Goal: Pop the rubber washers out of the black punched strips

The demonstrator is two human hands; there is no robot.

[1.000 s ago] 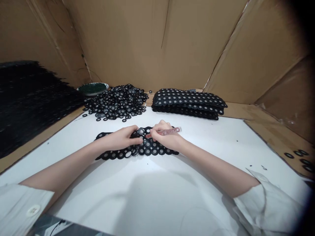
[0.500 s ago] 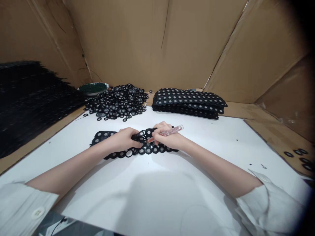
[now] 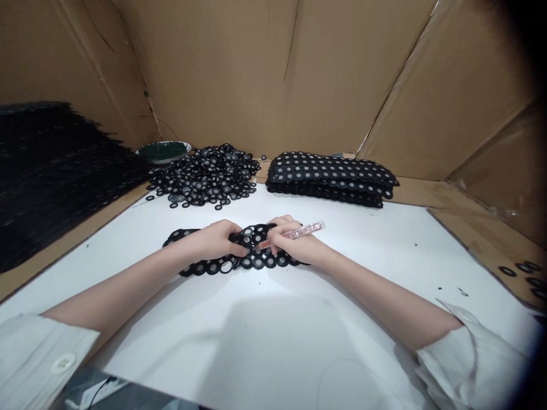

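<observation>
A strip of linked black rings [image 3: 213, 266] lies across the white board in front of me, light showing through the ring centres. My left hand [image 3: 217, 239] grips its middle, thumb in front and the fingers mostly hidden behind. In my right hand [image 3: 290, 239] is a slim clear pen-like tool [image 3: 305, 229] with reddish marks, held like a pencil. Its tip points down and left at the rings beside my left thumb; whether it touches them I cannot tell. The fingers of my right hand also rest against the strip.
Behind the strip lies a heap of loose black rings [image 3: 205, 176], with a dish of dark green bits [image 3: 163, 151] beside it. A folded stack of ring mesh [image 3: 329, 173] sits back right. Black fringe-like material [image 3: 55, 176] stands left. Cardboard walls [image 3: 239, 74] enclose the white board [image 3: 371, 256].
Both hands keep nearly the same hold on the strip. The tool has tilted slightly and its rear end sits a little farther right; the whole view has shifted slightly.
</observation>
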